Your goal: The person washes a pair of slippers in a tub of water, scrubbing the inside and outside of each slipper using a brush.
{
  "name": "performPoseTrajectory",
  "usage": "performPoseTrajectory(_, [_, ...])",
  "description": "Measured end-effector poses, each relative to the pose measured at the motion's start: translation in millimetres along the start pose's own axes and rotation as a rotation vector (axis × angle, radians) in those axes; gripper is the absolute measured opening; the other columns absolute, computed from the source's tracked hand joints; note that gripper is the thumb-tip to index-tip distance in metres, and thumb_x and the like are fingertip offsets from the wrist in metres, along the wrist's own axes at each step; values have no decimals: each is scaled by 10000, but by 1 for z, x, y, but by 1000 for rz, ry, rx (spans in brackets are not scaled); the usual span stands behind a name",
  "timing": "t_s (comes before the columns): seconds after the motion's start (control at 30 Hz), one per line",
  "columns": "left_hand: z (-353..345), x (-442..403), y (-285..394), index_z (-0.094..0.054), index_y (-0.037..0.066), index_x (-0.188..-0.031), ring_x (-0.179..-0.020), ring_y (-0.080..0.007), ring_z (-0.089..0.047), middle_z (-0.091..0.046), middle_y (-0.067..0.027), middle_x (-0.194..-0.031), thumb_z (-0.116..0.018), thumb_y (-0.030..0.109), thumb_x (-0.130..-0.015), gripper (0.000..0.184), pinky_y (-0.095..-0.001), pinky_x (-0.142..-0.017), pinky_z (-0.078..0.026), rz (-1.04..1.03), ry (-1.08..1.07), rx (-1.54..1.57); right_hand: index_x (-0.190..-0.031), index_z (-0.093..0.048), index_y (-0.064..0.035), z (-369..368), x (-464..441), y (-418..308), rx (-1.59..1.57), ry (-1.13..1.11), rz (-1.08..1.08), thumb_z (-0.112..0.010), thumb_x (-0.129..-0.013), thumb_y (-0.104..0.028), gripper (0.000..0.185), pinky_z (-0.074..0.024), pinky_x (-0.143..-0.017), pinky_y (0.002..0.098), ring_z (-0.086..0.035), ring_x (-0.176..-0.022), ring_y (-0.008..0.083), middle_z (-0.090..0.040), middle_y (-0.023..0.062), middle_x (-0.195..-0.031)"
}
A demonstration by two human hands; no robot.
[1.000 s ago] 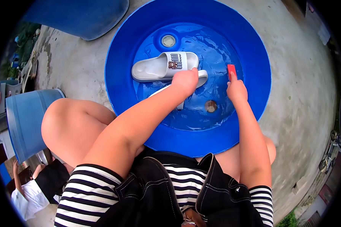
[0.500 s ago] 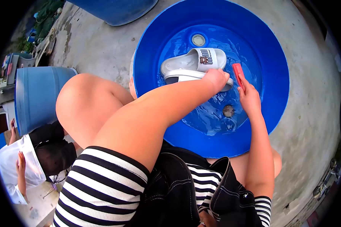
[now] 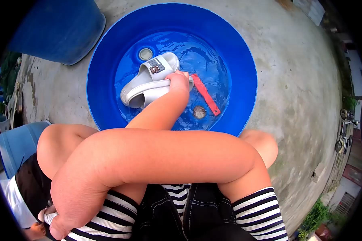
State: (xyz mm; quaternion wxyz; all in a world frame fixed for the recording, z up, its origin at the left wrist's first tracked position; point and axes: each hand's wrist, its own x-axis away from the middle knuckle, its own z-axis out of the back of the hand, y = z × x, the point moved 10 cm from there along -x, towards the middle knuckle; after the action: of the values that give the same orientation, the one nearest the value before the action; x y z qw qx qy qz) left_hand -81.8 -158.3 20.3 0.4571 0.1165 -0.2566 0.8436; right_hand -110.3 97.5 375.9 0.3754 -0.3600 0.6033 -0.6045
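My left hand is closed on the heel end of a white slipper. Beside it, touching, lies a second white slipper with a bear and grey stripes on its strap. Both are in the round blue basin, which holds shallow water. A long red tool lies loose in the water right of the slippers. My right forearm crosses over my left arm, and my right hand is by my left striped sleeve; its fingers are mostly hidden.
A large blue tub stands at the upper left and a lighter blue one at the left. Another person in a white top is at the lower left. Concrete floor surrounds the basin.
My right hand has let go of the red tool, which now lies in the basin, and has swung left across my body. The slippers have tilted in the basin, with my left hand still on them.
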Motion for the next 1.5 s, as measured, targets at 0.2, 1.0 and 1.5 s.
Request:
performPoseTrajectory(0.2, [0, -2, -2, -508, 46, -1350, -1039, -339, -709, -654, -169, -1189, -612, 244, -949, 459, -555, -811, -566, 41, 6, 110, -1001, -760, -18, -6, -8, 11, 71, 76, 136, -370, -1070, -442, 580, -525, -840, 467, -673, -932, 409, -744, 171, -963])
performPoseTrajectory(1.0, [-60, 32, -64, -636, 12, -1063, -927, -404, -706, -720, -227, -977, -673, 502, -926, 511, -500, -808, -555, -3, 20, 872, -1309, -473, 54, 75, 339, 379, 383, 1406, -1375, -647, -934, -183, 477, -528, -948, 528, -660, -1072, 475, -652, 294, -1195])
performPoseTrajectory(1.5, [-79, 35, -35, -400, -47, -1117, -884, -462, -715, -699, -323, -926, -532, 333, -1020, 413, -531, -769, -578, 166, -51, 1239, -1571, -357, -326, 50, 254, 341, 445, 1246, -1280, -489, -1043, -220, 554, -533, -767, 544, -696, -839, 456, -705, 274, -889])
